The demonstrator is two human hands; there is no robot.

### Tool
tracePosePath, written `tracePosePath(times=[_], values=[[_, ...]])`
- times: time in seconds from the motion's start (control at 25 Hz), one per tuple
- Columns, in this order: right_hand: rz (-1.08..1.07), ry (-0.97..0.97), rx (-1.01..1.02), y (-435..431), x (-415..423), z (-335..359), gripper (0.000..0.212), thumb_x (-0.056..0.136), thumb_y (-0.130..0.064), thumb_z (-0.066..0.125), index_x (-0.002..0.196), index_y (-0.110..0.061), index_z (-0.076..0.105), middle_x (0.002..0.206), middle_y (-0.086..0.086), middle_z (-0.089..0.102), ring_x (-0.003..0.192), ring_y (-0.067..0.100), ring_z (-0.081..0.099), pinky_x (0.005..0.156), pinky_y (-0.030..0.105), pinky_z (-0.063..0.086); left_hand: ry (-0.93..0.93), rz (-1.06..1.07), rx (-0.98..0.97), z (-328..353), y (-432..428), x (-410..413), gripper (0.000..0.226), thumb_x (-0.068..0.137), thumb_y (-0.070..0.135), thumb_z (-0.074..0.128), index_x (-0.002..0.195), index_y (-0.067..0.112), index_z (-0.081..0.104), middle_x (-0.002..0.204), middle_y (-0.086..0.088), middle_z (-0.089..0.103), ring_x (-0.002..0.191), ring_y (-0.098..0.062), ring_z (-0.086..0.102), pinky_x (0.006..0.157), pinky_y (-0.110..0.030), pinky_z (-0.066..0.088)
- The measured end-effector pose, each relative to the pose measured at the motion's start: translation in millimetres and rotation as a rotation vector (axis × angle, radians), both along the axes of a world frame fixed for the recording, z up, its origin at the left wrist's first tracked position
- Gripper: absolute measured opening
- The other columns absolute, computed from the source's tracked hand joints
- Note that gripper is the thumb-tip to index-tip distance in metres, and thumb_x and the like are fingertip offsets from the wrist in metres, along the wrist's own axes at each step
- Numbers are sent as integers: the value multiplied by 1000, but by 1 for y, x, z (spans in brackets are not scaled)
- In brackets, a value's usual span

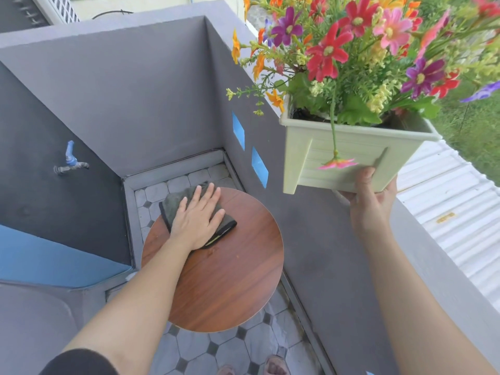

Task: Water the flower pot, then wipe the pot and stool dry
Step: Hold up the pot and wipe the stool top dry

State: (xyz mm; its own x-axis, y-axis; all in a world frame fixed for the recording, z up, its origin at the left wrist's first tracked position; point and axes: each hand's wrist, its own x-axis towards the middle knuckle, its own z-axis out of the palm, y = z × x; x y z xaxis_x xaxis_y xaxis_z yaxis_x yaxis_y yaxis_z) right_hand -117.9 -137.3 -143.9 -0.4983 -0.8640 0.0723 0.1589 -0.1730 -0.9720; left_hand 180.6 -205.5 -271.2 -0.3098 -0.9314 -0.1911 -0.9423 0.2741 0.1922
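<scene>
Stool, round, reddish-brown wood-grain top (216, 272), stands on grey-and-white octagonal floor tiles (189, 350) in the corner of a grey-walled balcony. Far left: blue-handled metal tap (70, 159) on the dark wall, well apart from the stool.

Left hand (196, 219): flat, palm down, fingers spread, pressing a folded dark grey-green cloth (176, 204) onto the far-left part of the stool top. Grip not curled around the cloth; open hand rests on it. Cloth edge overhangs the stool rim slightly at the back.

Two blue tape strips (238, 130) on the inner face of the grey parapet wall (324, 239), right of the stool.

Flower pot, pale green square plastic with ribbed sides (338, 158), is held in the air, up and to the right of the stool, tilted toward the camera. It carries red, pink, purple and orange flowers (351, 44); one pink bloom droops over the front face.

Right hand (370, 196): grip closed on the pot's lower edge, thumb on the front face, fingers beneath.

Far right: white corrugated roof (446, 207), grass beyond.
</scene>
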Motion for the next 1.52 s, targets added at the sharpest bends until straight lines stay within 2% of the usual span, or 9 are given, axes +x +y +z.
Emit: tracePosePath(times=[0.44, 0.6, 0.68, 0.76, 0.88, 0.96, 1.0, 1.32, 1.52], values=[[22, -3, -19, 4, 1, 4, 57, 67, -61, 69, 114, -36, 47, 109, -14, 61, 102, 5, 64, 81, 37, 57, 133, 941, -38, 4, 72, -9, 63, 97, 44, 21, 150, 12, 9, 160, -8, 4, 145, -33, 2, 113, -54, 8], [25, 2, -28, 5, 0, 5, 58, 68, -61, 69, 114, -36, 47, 112, -10, 60, 105, 7, 62, 83, 40, 57, 254, 1049, 61, 11, 92, -19, 63, 98, 44, 17, 150, 14, 0, 160, -6, -5, 146, -29, -6, 114, -51, 2], [27, 0, -35, 4, -1, 4, 58, 68, -61, 69, 115, -36, 47, 115, -8, 58, 107, 9, 61, 83, 40, 56, 285, 1024, 91, 16, 92, -13, 61, 98, 43, 17, 150, 17, -4, 160, -4, -6, 146, -27, -7, 114, -51, 2], [29, -14, -36, 4, 0, 4, 58, 68, -61, 69, 114, -34, 47, 114, -9, 58, 105, 6, 62, 83, 39, 56, 223, 836, -14, 22, 95, 9, 58, 99, 38, 25, 150, 17, 8, 160, -4, 6, 146, -29, 0, 113, -55, 5], [18, -12, -38, 4, -1, 4, 60, 67, -62, 70, 115, -34, 46, 115, -6, 58, 107, 9, 61, 82, 40, 56, 218, 117, -119, 23, 92, 63, 44, 96, 34, 33, 138, 20, 39, 155, 1, 26, 146, -22, 8, 115, -56, 13], [20, -12, -41, 4, -2, 4, 60, 68, -61, 70, 116, -33, 46, 116, -6, 58, 108, 11, 61, 84, 43, 56, 83, -265, 10, 17, 86, 89, 47, 96, 48, 23, 141, 38, 35, 156, 13, 14, 146, -15, -1, 117, -50, 9], [21, -15, -39, 3, -1, 4, 60, 68, -60, 70, 116, -33, 46, 115, -8, 58, 108, 12, 60, 85, 46, 56, 15, -316, 46, 13, 88, 94, 49, 96, 54, 16, 143, 44, 28, 155, 16, 9, 145, -14, -5, 117, -48, 6], [13, -34, -34, 4, 1, 5, 62, 68, -59, 71, 118, -33, 45, 118, -4, 57, 110, 14, 60, 86, 51, 55, -40, 336, -11, 0, 170, 16, 60, 92, 50, 2, 148, 31, 13, 155, 6, 0, 146, -26, 4, 111, -56, 14], [22, -36, -47, 3, 0, 4, 63, 69, -57, 70, 120, -30, 44, 117, -4, 58, 110, 14, 60, 85, 50, 55, -75, 352, 14, 4, 209, -48, 87, 84, 76, 12, 145, 17, 32, 154, -11, 23, 140, -41, 24, 101, -64, 29]])
